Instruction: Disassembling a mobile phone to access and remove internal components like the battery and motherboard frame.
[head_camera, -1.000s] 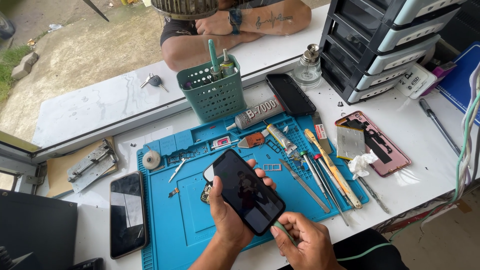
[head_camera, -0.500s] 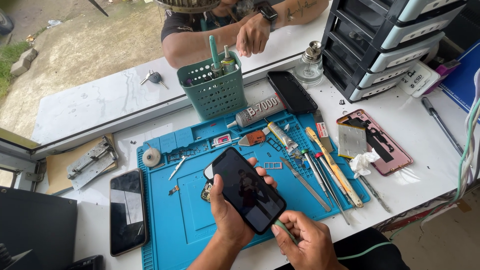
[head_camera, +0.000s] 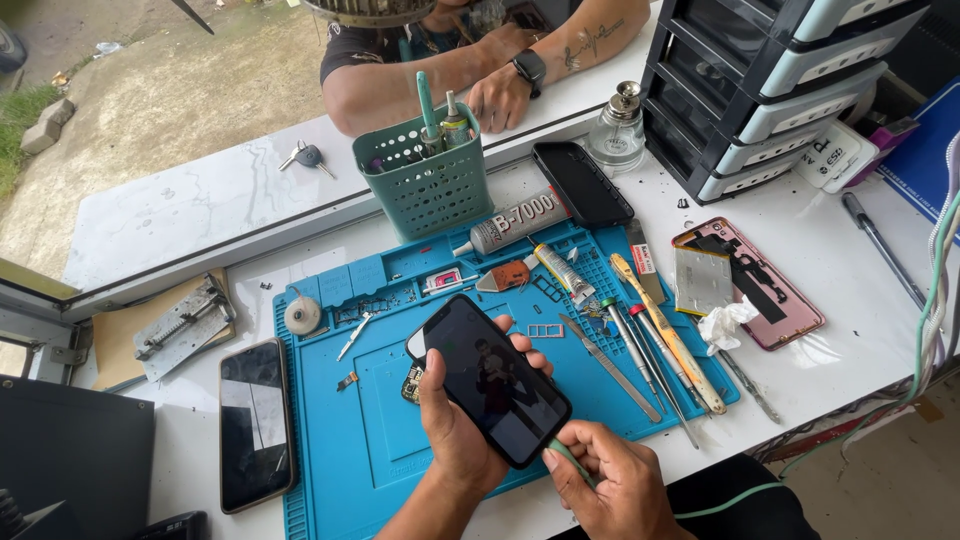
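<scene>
White bench (head_camera: 880, 330) runs left to right; bare counter ledge beyond it, where another person's forearms (head_camera: 470, 75) rest, far centre. Dark drawer cabinet (head_camera: 760, 80) far right. Blue work mat (head_camera: 370, 440) covers the bench centre.

On the mat, far edge: green perforated tool basket (head_camera: 425, 185), grey adhesive tube (head_camera: 510, 222). Right part of mat: row of pry tools and tweezers (head_camera: 655, 355), laid roughly parallel. Right of the mat: opened pink phone back (head_camera: 750, 280) with a crumpled tissue (head_camera: 725, 322) touching it. A second black phone (head_camera: 580, 182) lies far of the mat; a third phone (head_camera: 255, 420), screen up, lies left, just beside the mat edge.

Work item: dark smartphone (head_camera: 490, 380), screen up and unlit, held tilted above the near centre of the mat.

Left hand (head_camera: 455, 425): closed around the phone from beneath, fingers wrapped over its far long edge, thumb on the near edge.

Right hand (head_camera: 610, 485): pinched shut on a thin green cable or tool (head_camera: 570, 462), tip meeting the phone's near-right corner. Whether it is seated there cannot be told.

Judgement: steady left-hand support matters; keep the phone over the mat, bring the green tip in square to the lower edge, light force only, avoid twisting at the corner.
</scene>
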